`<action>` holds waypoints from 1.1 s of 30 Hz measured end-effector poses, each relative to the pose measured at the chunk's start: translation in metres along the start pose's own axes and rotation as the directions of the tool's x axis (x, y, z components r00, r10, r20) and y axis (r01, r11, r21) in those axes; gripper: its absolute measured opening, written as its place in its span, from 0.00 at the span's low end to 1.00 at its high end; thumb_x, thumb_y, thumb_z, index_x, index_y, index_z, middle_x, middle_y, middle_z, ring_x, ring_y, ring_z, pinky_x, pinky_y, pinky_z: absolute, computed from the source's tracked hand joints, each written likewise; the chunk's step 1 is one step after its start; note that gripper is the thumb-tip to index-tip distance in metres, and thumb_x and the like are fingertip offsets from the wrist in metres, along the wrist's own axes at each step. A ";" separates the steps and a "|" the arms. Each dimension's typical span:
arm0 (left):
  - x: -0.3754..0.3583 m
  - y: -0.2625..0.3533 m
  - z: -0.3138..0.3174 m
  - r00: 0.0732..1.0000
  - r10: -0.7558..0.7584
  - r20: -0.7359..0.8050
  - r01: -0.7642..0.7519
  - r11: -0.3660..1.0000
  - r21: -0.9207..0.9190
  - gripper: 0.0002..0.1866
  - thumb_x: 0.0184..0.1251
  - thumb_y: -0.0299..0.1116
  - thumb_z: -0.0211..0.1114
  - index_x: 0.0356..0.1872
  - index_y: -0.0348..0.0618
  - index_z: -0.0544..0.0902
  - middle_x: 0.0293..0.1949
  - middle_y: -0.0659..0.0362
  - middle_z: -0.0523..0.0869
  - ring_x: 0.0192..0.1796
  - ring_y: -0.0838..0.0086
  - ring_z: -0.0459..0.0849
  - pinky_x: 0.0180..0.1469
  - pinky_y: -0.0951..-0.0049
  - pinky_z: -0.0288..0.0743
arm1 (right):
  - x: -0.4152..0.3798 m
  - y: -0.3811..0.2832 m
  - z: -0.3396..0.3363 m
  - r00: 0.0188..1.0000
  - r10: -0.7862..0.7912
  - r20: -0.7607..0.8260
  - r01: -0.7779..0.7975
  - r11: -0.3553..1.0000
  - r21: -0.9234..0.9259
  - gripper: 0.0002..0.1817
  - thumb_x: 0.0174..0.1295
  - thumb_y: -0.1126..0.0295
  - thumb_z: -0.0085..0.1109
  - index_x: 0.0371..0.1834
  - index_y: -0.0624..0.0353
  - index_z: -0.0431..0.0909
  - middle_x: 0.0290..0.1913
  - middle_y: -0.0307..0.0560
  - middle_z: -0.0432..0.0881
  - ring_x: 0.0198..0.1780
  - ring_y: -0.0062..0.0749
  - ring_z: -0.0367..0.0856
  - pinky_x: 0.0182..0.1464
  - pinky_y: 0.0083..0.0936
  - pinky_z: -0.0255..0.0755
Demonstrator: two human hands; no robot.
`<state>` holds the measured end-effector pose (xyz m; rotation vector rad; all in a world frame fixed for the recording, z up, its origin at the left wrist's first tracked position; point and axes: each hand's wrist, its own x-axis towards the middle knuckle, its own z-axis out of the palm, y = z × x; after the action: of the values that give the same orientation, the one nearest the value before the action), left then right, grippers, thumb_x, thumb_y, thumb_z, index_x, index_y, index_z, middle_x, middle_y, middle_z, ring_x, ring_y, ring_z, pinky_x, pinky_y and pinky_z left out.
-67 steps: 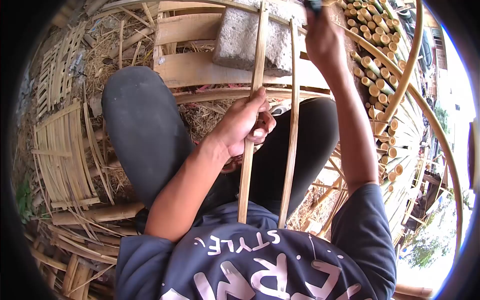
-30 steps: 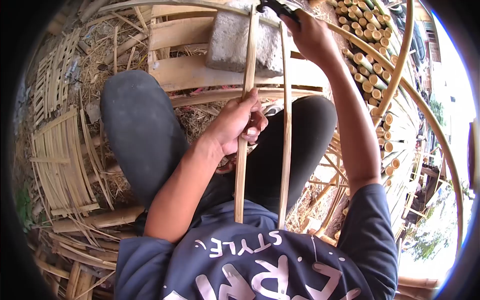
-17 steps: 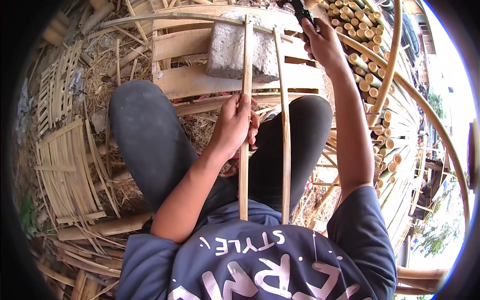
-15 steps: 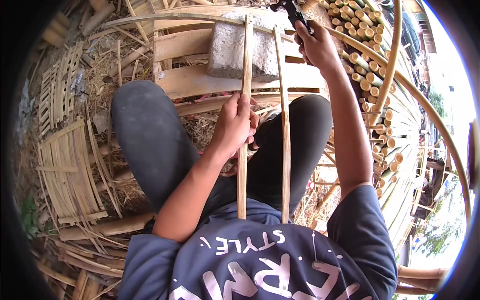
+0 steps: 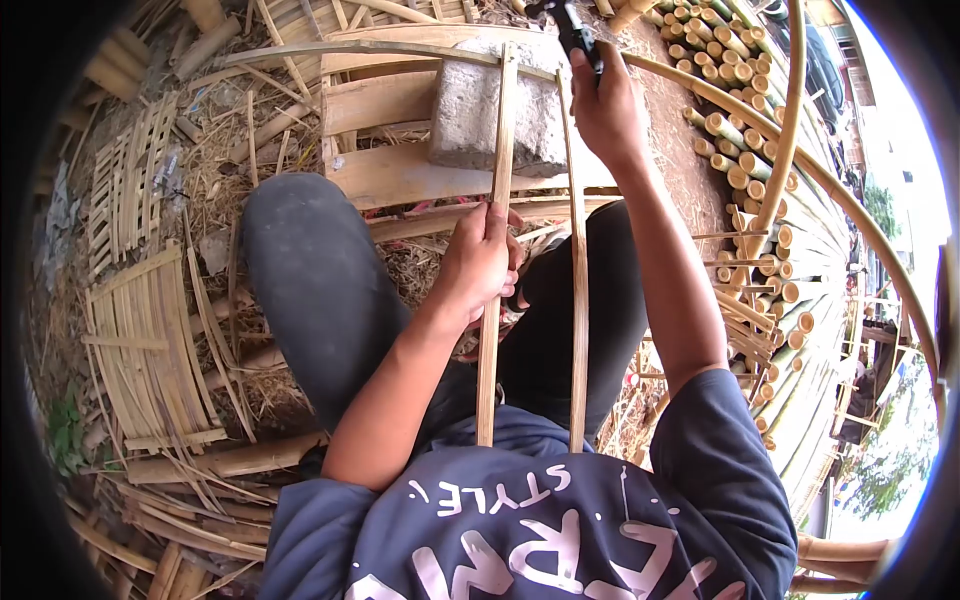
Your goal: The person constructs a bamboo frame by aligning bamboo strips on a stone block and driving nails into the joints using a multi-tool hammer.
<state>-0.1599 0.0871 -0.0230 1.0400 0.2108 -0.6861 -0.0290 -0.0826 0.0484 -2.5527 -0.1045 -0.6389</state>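
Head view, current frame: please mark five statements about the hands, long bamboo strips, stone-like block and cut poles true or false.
1. The left hand grips one long strip. True.
2. The right hand is empty. False: it holds a dark-handled tool.
3. The rough grey block sits on flat bamboo slats. True.
4. Both hands hold the same strip. False: only the left hand holds one; the right hand is on the tool.
5. The cut poles stand upright, side by side. False: they lie stacked, cut ends showing.
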 end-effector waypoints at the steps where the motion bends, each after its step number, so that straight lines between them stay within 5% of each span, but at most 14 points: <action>1: 0.000 0.000 0.001 1.000 -0.004 -0.009 0.004 1.000 0.006 0.18 0.86 0.49 0.42 0.47 0.46 0.72 0.21 0.64 0.72 0.14 0.86 0.61 0.15 0.83 0.55 | 0.001 -0.002 -0.003 0.996 -0.041 -0.084 0.044 0.999 0.029 0.15 0.76 0.59 0.51 0.45 0.63 0.73 0.23 0.51 0.82 0.24 0.44 0.84 0.28 0.37 0.74; 3: -0.001 0.001 0.002 1.000 -0.006 -0.006 0.006 1.000 -0.010 0.18 0.86 0.48 0.42 0.47 0.46 0.72 0.21 0.64 0.71 0.14 0.86 0.61 0.15 0.83 0.55 | -0.002 -0.002 0.003 0.959 -0.122 -0.257 0.140 0.989 0.054 0.13 0.77 0.62 0.48 0.46 0.64 0.69 0.23 0.50 0.82 0.24 0.40 0.85 0.25 0.35 0.74; 4: -0.001 0.000 0.001 1.000 -0.009 -0.009 0.009 1.000 0.003 0.18 0.86 0.48 0.42 0.47 0.46 0.72 0.21 0.64 0.71 0.14 0.86 0.61 0.15 0.83 0.55 | -0.005 0.001 0.007 0.993 0.022 -0.115 -0.015 0.998 0.061 0.13 0.77 0.61 0.49 0.47 0.63 0.67 0.24 0.58 0.82 0.26 0.51 0.85 0.29 0.44 0.75; 6: 0.000 0.000 0.002 1.000 -0.006 -0.014 0.006 1.000 0.018 0.18 0.86 0.48 0.41 0.46 0.46 0.72 0.21 0.64 0.71 0.14 0.86 0.61 0.15 0.83 0.55 | -0.003 0.019 0.015 0.949 -0.029 0.315 0.116 0.958 -0.262 0.15 0.77 0.59 0.50 0.45 0.63 0.69 0.27 0.65 0.82 0.30 0.64 0.83 0.35 0.52 0.75; 7: -0.001 -0.002 0.003 1.000 -0.018 -0.004 0.018 1.000 0.024 0.18 0.86 0.48 0.41 0.46 0.45 0.72 0.21 0.64 0.71 0.15 0.86 0.61 0.15 0.83 0.55 | 0.003 0.006 0.012 0.957 0.011 0.290 0.057 0.972 -0.226 0.17 0.77 0.56 0.50 0.44 0.63 0.71 0.30 0.70 0.82 0.36 0.73 0.80 0.40 0.56 0.74; 11: 0.001 -0.001 0.002 1.000 -0.011 -0.001 0.011 1.000 -0.004 0.18 0.86 0.48 0.41 0.45 0.45 0.72 0.21 0.64 0.71 0.15 0.86 0.60 0.15 0.83 0.55 | 0.018 -0.020 -0.024 0.988 -0.130 -0.084 0.138 0.986 0.097 0.16 0.78 0.57 0.49 0.42 0.61 0.72 0.23 0.49 0.81 0.22 0.35 0.83 0.25 0.30 0.74; 14: -0.001 0.001 0.005 1.000 -0.024 -0.009 0.024 1.000 -0.007 0.18 0.86 0.48 0.41 0.44 0.45 0.71 0.21 0.64 0.71 0.15 0.86 0.60 0.16 0.82 0.56 | 0.009 -0.002 -0.003 0.974 -0.126 -0.188 0.125 0.992 -0.018 0.14 0.78 0.59 0.47 0.44 0.59 0.68 0.23 0.56 0.82 0.25 0.50 0.85 0.26 0.41 0.77; 16: 0.002 -0.001 0.005 0.999 -0.023 -0.023 0.023 1.000 0.011 0.18 0.86 0.47 0.41 0.43 0.45 0.71 0.21 0.64 0.71 0.15 0.86 0.60 0.16 0.82 0.56 | 0.003 0.016 0.013 0.959 -0.098 0.264 0.183 0.931 -0.316 0.14 0.77 0.57 0.48 0.49 0.57 0.69 0.25 0.65 0.82 0.27 0.68 0.82 0.30 0.54 0.74; 18: 0.002 -0.003 0.007 1.000 -0.010 -0.019 0.011 1.000 0.022 0.18 0.86 0.48 0.41 0.43 0.45 0.71 0.20 0.64 0.71 0.15 0.85 0.61 0.16 0.81 0.57 | 0.007 0.013 0.002 0.957 -0.100 0.270 0.193 0.920 -0.341 0.15 0.76 0.57 0.50 0.50 0.58 0.72 0.26 0.63 0.82 0.29 0.65 0.83 0.32 0.53 0.75; 20: 0.002 -0.001 0.006 0.999 -0.010 -0.048 0.013 0.998 0.058 0.18 0.86 0.48 0.41 0.43 0.45 0.71 0.20 0.64 0.71 0.15 0.85 0.61 0.16 0.81 0.57 | 0.014 -0.010 -0.016 0.990 0.046 0.134 -0.024 0.987 -0.158 0.16 0.75 0.56 0.52 0.50 0.59 0.75 0.26 0.58 0.83 0.29 0.51 0.86 0.33 0.42 0.76; 23: 0.006 -0.001 0.005 1.000 -0.011 -0.022 0.011 1.000 0.015 0.18 0.86 0.48 0.41 0.44 0.44 0.71 0.21 0.64 0.71 0.16 0.85 0.61 0.16 0.82 0.57 | 0.023 -0.017 -0.032 0.987 -0.154 -0.033 0.153 0.988 -0.033 0.16 0.75 0.59 0.55 0.50 0.62 0.75 0.27 0.51 0.86 0.26 0.38 0.87 0.29 0.33 0.76; 26: 0.004 0.000 0.005 1.000 -0.019 -0.024 0.020 0.999 0.043 0.18 0.86 0.48 0.41 0.47 0.45 0.71 0.21 0.65 0.71 0.16 0.86 0.60 0.17 0.83 0.57 | 0.015 -0.015 -0.039 0.994 0.111 0.025 -0.110 0.994 -0.022 0.23 0.80 0.56 0.43 0.64 0.62 0.75 0.32 0.47 0.80 0.28 0.27 0.78 0.31 0.30 0.75; 29: 0.006 -0.004 0.001 1.000 -0.001 -0.004 0.001 1.000 0.005 0.17 0.85 0.47 0.43 0.48 0.44 0.72 0.25 0.64 0.73 0.18 0.87 0.61 0.19 0.84 0.59 | -0.017 -0.001 -0.044 0.985 0.140 0.103 -0.156 0.974 0.165 0.23 0.76 0.52 0.51 0.53 0.64 0.77 0.27 0.49 0.79 0.24 0.30 0.78 0.27 0.31 0.74; 33: 0.004 -0.005 0.002 1.000 0.016 0.003 -0.016 1.000 -0.026 0.14 0.84 0.43 0.46 0.50 0.43 0.72 0.27 0.65 0.72 0.20 0.87 0.61 0.20 0.84 0.58 | -0.045 -0.035 -0.063 0.902 0.399 0.167 -0.406 0.914 0.010 0.24 0.73 0.49 0.55 0.50 0.63 0.79 0.30 0.55 0.84 0.31 0.38 0.86 0.33 0.33 0.77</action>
<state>-0.1605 0.0818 -0.0276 1.0141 0.2079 -0.6694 -0.1018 -0.0809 0.0918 -2.4709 0.3449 -0.2647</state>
